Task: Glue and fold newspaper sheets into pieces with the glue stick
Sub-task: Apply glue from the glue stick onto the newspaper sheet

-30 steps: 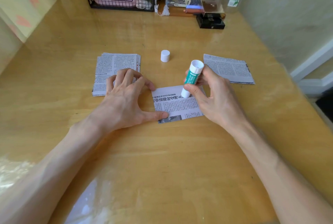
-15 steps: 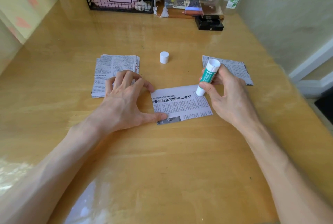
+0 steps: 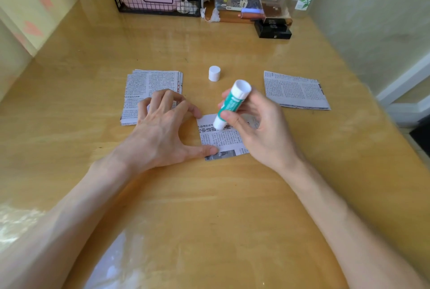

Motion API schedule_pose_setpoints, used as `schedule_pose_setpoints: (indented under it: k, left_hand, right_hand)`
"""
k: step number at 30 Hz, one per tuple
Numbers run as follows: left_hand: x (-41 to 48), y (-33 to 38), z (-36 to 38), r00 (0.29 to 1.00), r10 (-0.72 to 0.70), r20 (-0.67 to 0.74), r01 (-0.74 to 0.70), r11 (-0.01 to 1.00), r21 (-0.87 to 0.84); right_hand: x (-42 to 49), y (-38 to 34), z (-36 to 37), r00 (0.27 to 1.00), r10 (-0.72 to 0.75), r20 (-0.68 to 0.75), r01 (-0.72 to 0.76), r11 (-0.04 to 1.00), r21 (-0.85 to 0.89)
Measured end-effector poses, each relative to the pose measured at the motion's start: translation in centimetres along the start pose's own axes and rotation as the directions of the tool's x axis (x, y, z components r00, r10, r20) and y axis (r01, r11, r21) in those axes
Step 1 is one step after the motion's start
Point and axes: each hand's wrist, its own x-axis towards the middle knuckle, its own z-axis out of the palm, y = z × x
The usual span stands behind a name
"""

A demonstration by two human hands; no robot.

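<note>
Three newspaper lots lie on the surface (image 3: 209, 207): a stack (image 3: 149, 86) at left, one folded piece (image 3: 295, 90) at right, one sheet (image 3: 223, 142) in the middle. The left hand (image 3: 160, 130), fingers spread, presses its thumb on the sheet's corner. The right hand (image 3: 258, 130) hides the sheet's right part and pinches the glue stick (image 3: 230, 104), tip on the sheet. One white cap (image 3: 214, 73) stands behind.

Chinese print on newspaper (image 3: 223, 142), unreadable

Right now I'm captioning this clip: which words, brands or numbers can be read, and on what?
Nothing reads clearly enough to quote.
Centre newspaper sheet: big Chinese headline, blurred, partly hidden by the glue stick.
Glue stick: white mark on green label, unreadable.
Left newspaper stack, right folded piece: print too small.
Black box: label too small.
</note>
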Motion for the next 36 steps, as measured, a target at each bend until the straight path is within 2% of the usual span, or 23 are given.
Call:
schedule_pose_setpoints:
  k: [5, 11, 29, 36]
  left_hand:
    - [0.0, 0.1, 0.0, 1.0, -0.001, 0.011, 0.001, 1.0, 0.009]
    - [0.0, 0.0, -0.1, 0.999, -0.007, 0.032, 0.006, 1.0, 0.007]
    - [0.1, -0.1, -0.2, 0.999, -0.011, 0.052, 0.013, 0.999, -0.036]
    - [0.0, 0.0, -0.2, 0.999, -0.01, 0.051, 0.012, 0.999, -0.031]
  right_hand:
    - [-0.3, -0.4, 1.1, 0.996, -0.012, 0.091, 0.016, 0.999, -0.047]
    - [-0.3, -0.7, 1.3, 0.99, -0.036, 0.133, 0.063, 0.978, -0.201]
    - [-0.6, 1.2, -4.5, 0.991, 0.127, -0.031, -0.13, 0.929, -0.346]
    - [-0.9, 1.5, -5.1, 0.989, 0.107, -0.101, -0.141, 0.88, -0.454]
